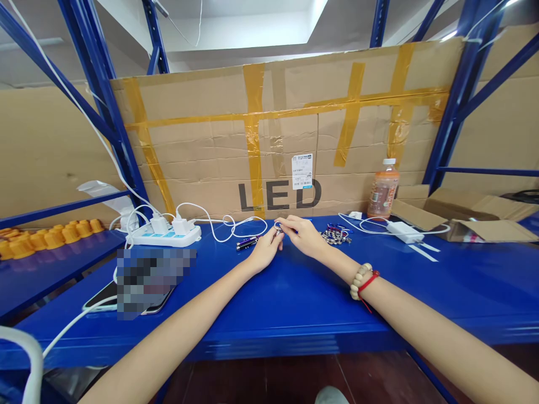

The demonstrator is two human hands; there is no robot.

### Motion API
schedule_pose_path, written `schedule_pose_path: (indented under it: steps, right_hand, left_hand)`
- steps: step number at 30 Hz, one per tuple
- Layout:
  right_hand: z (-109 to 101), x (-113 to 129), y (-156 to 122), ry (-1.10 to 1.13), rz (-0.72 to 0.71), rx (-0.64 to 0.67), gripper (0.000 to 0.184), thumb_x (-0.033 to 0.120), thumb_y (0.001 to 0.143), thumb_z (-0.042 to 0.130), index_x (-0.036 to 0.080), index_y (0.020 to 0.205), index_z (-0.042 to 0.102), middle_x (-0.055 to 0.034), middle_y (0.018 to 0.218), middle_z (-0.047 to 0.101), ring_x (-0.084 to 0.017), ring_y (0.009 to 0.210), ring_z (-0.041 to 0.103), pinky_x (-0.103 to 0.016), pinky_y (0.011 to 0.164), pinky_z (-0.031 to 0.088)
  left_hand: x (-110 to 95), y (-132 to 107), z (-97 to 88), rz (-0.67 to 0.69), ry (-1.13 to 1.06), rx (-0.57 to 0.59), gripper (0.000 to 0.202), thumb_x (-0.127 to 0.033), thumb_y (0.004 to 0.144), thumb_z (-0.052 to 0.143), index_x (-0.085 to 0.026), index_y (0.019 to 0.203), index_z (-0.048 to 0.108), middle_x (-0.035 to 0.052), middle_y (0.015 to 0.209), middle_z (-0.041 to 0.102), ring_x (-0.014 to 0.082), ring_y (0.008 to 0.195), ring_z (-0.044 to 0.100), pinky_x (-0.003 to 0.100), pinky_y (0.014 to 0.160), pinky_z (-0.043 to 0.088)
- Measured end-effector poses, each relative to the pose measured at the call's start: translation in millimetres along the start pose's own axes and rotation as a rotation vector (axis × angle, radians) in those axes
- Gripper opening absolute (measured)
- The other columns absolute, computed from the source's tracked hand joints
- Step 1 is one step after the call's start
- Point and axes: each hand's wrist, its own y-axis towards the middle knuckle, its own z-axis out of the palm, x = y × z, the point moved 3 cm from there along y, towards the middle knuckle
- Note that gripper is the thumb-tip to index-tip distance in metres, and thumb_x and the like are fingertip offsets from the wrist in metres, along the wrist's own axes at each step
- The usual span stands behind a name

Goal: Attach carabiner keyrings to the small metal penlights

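My left hand (265,248) and my right hand (301,234) meet above the blue shelf. Their fingertips pinch a small silvery metal ring (278,226), perhaps a key ring; whatever hangs from it is mostly hidden by my fingers. To the left of my left hand lie a few slim, dark purple pieces with metal ends (247,243). Just beyond my right wrist is a loose pile of silvery rings and chain links (336,235), with some blue-purple pieces (340,227) at its back edge.
A white power strip (164,235) with chargers and looping cables sits at the left, behind phones (158,303) partly blurred out. At the right stand an orange-labelled bottle (383,191), a white adapter (404,232) and an open carton (471,216). A taped cardboard sheet (202,157) closes the back.
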Motion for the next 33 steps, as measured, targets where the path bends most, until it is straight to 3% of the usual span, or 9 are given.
schedule_pose_path:
  steps: [8, 13, 16, 20, 23, 28, 33]
  right_hand:
    - [2.9, -7.3, -0.1, -0.008, 0.011, -0.006, 0.024, 0.02, 0.085, 0.038, 0.019, 0.095, 0.06, -0.0028, 0.072, 0.054, -0.013, 0.068, 0.051, -0.023, 0.064, 0.038]
    - [8.9, -13.7, -1.3, 0.166, 0.125, 0.008, 0.027, 0.027, 0.084, 0.04, 0.017, 0.103, 0.056, -0.0026, 0.074, 0.055, -0.013, 0.067, 0.051, -0.025, 0.062, 0.04]
    - [15.1, -17.7, -4.3, 0.35, 0.25, 0.049, 0.034, 0.035, 0.083, 0.041, 0.015, 0.108, 0.052, 0.0, 0.067, 0.054, -0.011, 0.058, 0.052, -0.024, 0.057, 0.041]
    - [19.0, -17.8, -5.9, 0.431, 0.277, 0.133, 0.035, 0.038, 0.077, 0.049, 0.015, 0.102, 0.056, 0.0027, 0.06, 0.052, -0.008, 0.048, 0.05, -0.022, 0.05, 0.041]
    - [16.0, -22.4, -5.3, 0.396, 0.327, 0.122, 0.029, 0.036, 0.077, 0.049, 0.014, 0.092, 0.061, 0.0016, 0.059, 0.054, -0.008, 0.045, 0.05, -0.02, 0.047, 0.041]
    - [10.1, -44.5, -9.7, 0.233, 0.54, 0.064, 0.021, 0.028, 0.077, 0.048, 0.014, 0.085, 0.062, -0.0008, 0.066, 0.06, -0.007, 0.043, 0.053, -0.018, 0.043, 0.04]
    - [6.4, -58.7, -15.9, 0.024, 0.65, 0.083, 0.022, 0.023, 0.077, 0.048, 0.019, 0.092, 0.064, -0.0013, 0.072, 0.065, -0.011, 0.053, 0.06, -0.021, 0.052, 0.044]
  left_hand:
    - [6.6, 1.4, 0.1, -0.02, -0.084, -0.051, 0.023, -0.035, 0.086, 0.029, -0.018, 0.076, 0.04, -0.0046, 0.057, 0.045, 0.0074, 0.049, 0.038, 0.02, 0.054, 0.032]
    - [3.3, 0.0, -7.1, -0.014, 0.058, -0.147, 0.009, -0.027, 0.083, 0.038, -0.019, 0.08, 0.042, -0.0036, 0.064, 0.048, 0.01, 0.061, 0.047, 0.022, 0.062, 0.036]
    - [4.7, -0.2, -7.9, -0.004, 0.2, -0.132, 0.004, -0.02, 0.079, 0.041, -0.02, 0.082, 0.044, -0.0016, 0.073, 0.051, 0.0123, 0.069, 0.05, 0.025, 0.067, 0.038]
    - [10.1, 0.7, -6.1, 0.03, 0.307, -0.117, 0.006, -0.017, 0.075, 0.044, -0.02, 0.081, 0.046, 0.0013, 0.084, 0.055, 0.0147, 0.08, 0.052, 0.027, 0.072, 0.04]
    - [12.2, 1.1, -8.8, 0.002, 0.363, -0.182, 0.013, -0.015, 0.073, 0.046, -0.019, 0.085, 0.045, 0.0028, 0.086, 0.054, 0.0152, 0.081, 0.052, 0.028, 0.07, 0.042]
    - [10.3, -0.2, -17.0, -0.098, 0.433, -0.308, 0.023, -0.014, 0.07, 0.048, -0.018, 0.092, 0.044, 0.0027, 0.082, 0.051, 0.0161, 0.08, 0.052, 0.029, 0.07, 0.043]
    - [8.0, -1.6, -12.2, -0.126, 0.464, -0.225, 0.016, -0.016, 0.07, 0.046, -0.018, 0.086, 0.046, 0.0023, 0.081, 0.05, 0.0157, 0.077, 0.051, 0.029, 0.069, 0.042]
